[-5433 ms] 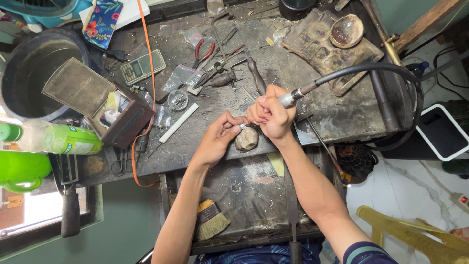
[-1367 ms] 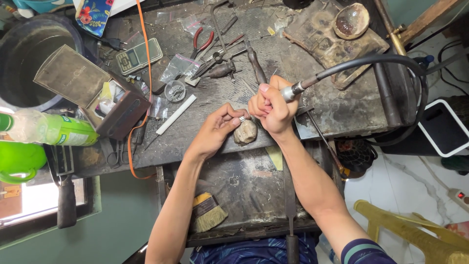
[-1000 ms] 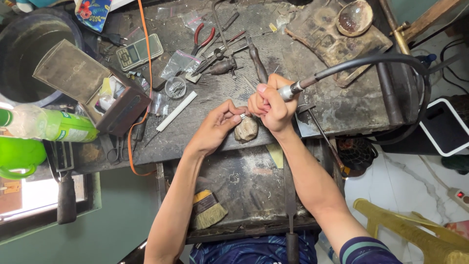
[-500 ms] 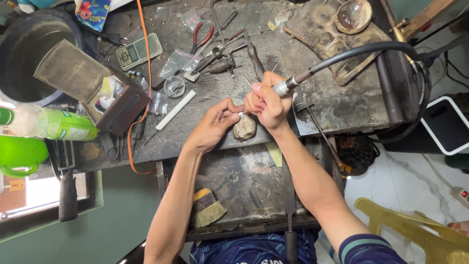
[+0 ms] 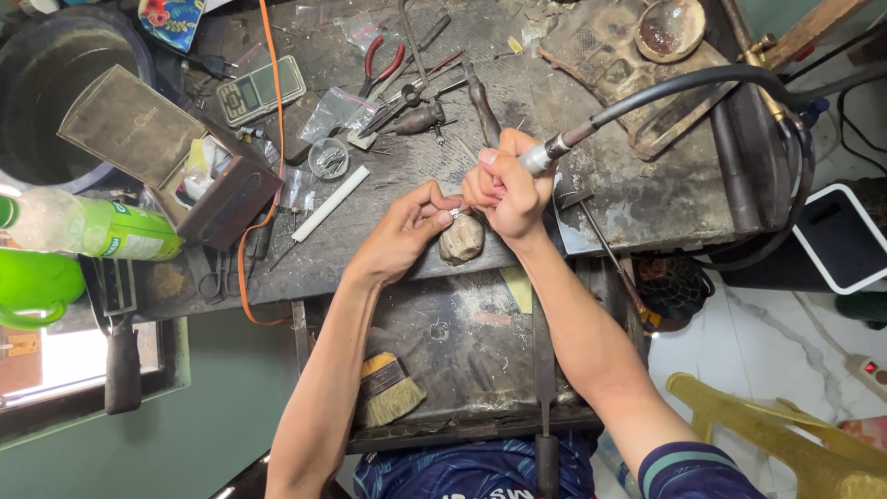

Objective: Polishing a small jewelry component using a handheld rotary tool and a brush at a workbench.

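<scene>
The right hand point(image 5: 506, 189) is closed around the metal handpiece point(image 5: 545, 154) of a rotary tool, whose black flexible hose point(image 5: 702, 79) arcs away over the right side of the workbench point(image 5: 637, 199). The tip of the tool is hidden between the two hands. The left hand point(image 5: 407, 231) pinches a very small shiny piece point(image 5: 455, 212) between thumb and fingertips, right against the right hand; what the piece is cannot be told. Both hands meet just above a worn wooden peg point(image 5: 461, 238) that juts from the front edge of the bench. Behind them lie red-handled pliers point(image 5: 381, 65), a small digital scale point(image 5: 260, 90), a round clear dish point(image 5: 328, 158) and a white stick point(image 5: 330, 203). To the left stand an open brown box point(image 5: 162, 157) and a green plastic bottle point(image 5: 92, 231) lying on its side. Below the bench top, in a dusty tray point(image 5: 462, 351), rests a brush point(image 5: 386, 388)
</scene>
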